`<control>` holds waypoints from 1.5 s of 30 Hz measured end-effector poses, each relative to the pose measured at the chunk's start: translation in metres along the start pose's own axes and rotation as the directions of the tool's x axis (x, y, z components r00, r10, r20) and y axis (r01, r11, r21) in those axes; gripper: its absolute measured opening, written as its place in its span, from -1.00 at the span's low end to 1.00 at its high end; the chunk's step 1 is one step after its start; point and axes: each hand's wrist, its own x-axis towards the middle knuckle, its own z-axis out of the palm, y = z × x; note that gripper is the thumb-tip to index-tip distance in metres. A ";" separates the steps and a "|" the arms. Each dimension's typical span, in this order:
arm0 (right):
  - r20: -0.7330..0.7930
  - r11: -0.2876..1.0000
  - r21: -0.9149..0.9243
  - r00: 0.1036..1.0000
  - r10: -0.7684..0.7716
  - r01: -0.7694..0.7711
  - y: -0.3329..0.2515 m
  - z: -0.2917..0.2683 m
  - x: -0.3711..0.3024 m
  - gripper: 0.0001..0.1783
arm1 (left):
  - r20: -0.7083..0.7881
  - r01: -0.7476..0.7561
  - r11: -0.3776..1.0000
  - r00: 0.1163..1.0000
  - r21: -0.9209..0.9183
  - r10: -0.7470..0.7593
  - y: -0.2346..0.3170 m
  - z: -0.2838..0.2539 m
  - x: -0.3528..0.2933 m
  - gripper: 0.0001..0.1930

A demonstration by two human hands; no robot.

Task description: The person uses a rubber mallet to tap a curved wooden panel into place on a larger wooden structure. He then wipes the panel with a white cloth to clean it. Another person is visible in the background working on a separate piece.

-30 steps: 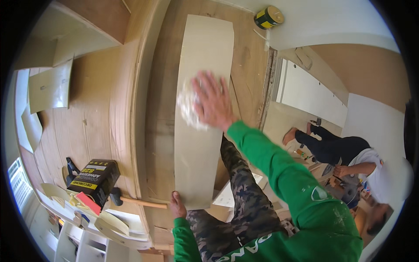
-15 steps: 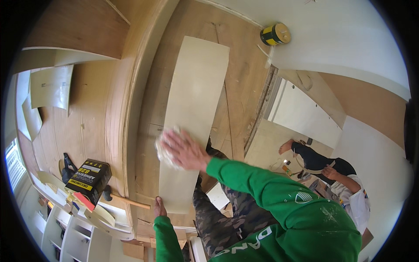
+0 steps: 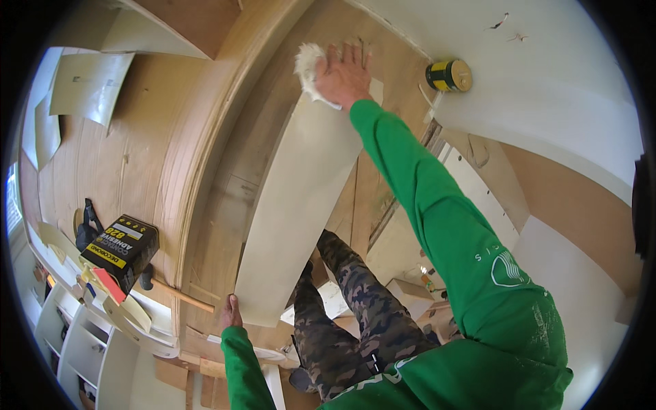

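A long cream-coloured panel (image 3: 301, 184) lies lengthwise on the wooden floor in front of me. At its far end my right hand (image 3: 344, 76) presses down on a fluffy white cloth (image 3: 311, 68), fingers spread over it; part of the cloth bulges out to the left of the hand. My right arm is stretched far forward. At the near left corner, my left hand (image 3: 232, 313) holds the panel's edge, its fingers close together and partly hidden.
On the raised wooden surface at left stand a black-and-yellow adhesive tin (image 3: 121, 249) and a hammer (image 3: 174, 292). Another round tin (image 3: 449, 75) is by the far wall. Curved sheets (image 3: 92, 85) lie at upper left. White shelving (image 3: 75, 355) stands lower left.
My right hand has slid the white cloth from the panel's middle to its far end. My left hand stays at the near edge. The other person at right is now mostly hidden behind my arm.
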 end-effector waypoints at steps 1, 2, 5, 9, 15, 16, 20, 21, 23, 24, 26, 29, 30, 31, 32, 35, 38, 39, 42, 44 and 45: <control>0.043 0.994 -0.007 0.993 0.107 -0.106 0.003 0.000 0.007 -0.16 | -0.009 -0.028 0.999 1.000 -0.026 0.028 0.002 0.000 0.000 -0.18; -0.023 1.000 -0.029 1.000 0.008 -0.009 0.005 0.002 0.007 -0.17 | -0.020 -0.059 0.996 0.998 -0.066 0.058 0.007 0.001 0.002 -0.17; -0.130 0.982 -0.066 0.975 -0.182 0.175 -0.007 0.013 -0.055 -0.18 | -0.084 -0.189 0.957 0.981 -0.220 0.175 0.038 0.016 0.015 -0.12; 0.105 0.918 0.039 0.912 -0.396 0.394 -0.068 0.023 -0.224 -0.13 | -0.336 -0.179 0.963 0.936 -0.201 0.104 0.125 0.049 0.057 -0.03; 0.174 0.795 0.100 0.776 -0.606 0.598 -0.054 -0.008 -0.257 -0.10 | -0.462 0.190 0.976 0.860 -0.105 -0.217 0.208 0.063 0.069 -0.08; 0.225 0.836 0.054 0.809 -0.543 0.546 -0.043 -0.007 -0.226 -0.10 | -0.466 0.166 0.980 0.862 -0.113 -0.200 0.211 0.063 0.065 -0.09; -0.132 0.953 -0.011 0.944 -0.303 0.304 -0.007 0.000 -0.103 -0.16 | -0.498 0.169 0.978 0.842 -0.125 -0.209 0.217 0.061 0.058 -0.11; -0.117 0.965 -0.016 0.958 -0.263 0.263 -0.005 0.004 -0.080 -0.17 | -0.501 0.149 0.980 0.843 -0.130 -0.195 0.219 0.061 0.059 -0.12; -0.211 0.973 -0.038 0.950 -0.229 0.226 -0.006 0.010 -0.047 -0.18 | -0.493 0.169 0.977 0.844 -0.127 -0.210 0.220 0.061 0.061 -0.13; -0.167 0.983 -0.044 0.969 -0.181 0.176 -0.009 0.011 -0.037 -0.17 | -0.489 0.189 0.975 0.844 -0.114 -0.220 0.220 0.060 0.062 -0.13; -0.267 0.989 -0.048 0.952 -0.148 0.140 -0.026 0.011 -0.045 -0.14 | -0.514 0.167 0.977 0.832 -0.130 -0.211 0.219 0.060 0.062 -0.13; -0.107 0.983 -0.074 0.978 -0.178 0.171 -0.064 0.010 -0.107 -0.03 | -0.480 0.189 0.972 0.846 -0.137 -0.232 0.217 0.062 0.063 -0.13; 0.025 0.976 0.021 0.976 -0.216 0.216 -0.082 0.009 -0.144 -0.01 | -0.472 0.184 0.971 0.850 -0.151 -0.234 0.216 0.061 0.064 -0.14; 0.127 0.968 0.106 0.962 -0.241 0.229 -0.100 0.011 -0.183 0.02 | -0.482 0.197 0.973 0.845 -0.121 -0.231 0.214 0.061 0.064 -0.14; 0.126 0.939 0.142 0.935 -0.333 0.315 -0.112 0.009 -0.223 0.02 | -0.495 0.184 0.979 0.845 -0.088 -0.203 0.213 0.060 0.065 -0.15; 0.206 0.874 0.184 0.852 -0.482 0.450 -0.106 0.013 -0.286 0.03 | -0.512 0.171 0.984 0.841 -0.052 -0.174 0.211 0.060 0.069 -0.17; 0.176 0.906 0.095 0.889 -0.424 0.413 -0.053 0.010 -0.266 0.04 | -0.517 0.175 0.982 0.835 -0.071 -0.186 0.207 0.063 0.071 -0.19; 0.145 0.947 0.072 0.936 -0.321 0.314 -0.032 0.008 -0.244 0.03 | -0.511 0.200 0.977 0.833 -0.076 -0.211 0.206 0.065 0.070 -0.19; -0.037 0.989 0.006 0.988 -0.147 0.148 0.022 0.000 -0.164 -0.02 | -0.529 0.170 0.984 0.831 -0.049 -0.170 0.203 0.068 0.070 -0.22; -0.132 0.983 -0.070 0.975 -0.179 0.171 0.037 -0.002 -0.125 -0.08 | -0.502 0.191 0.979 0.841 -0.073 -0.201 0.204 0.068 0.072 -0.23; -0.104 0.994 -0.054 0.990 -0.099 0.094 0.043 -0.001 -0.104 -0.10 | -0.491 0.195 0.978 0.846 -0.075 -0.207 0.204 0.068 0.072 -0.24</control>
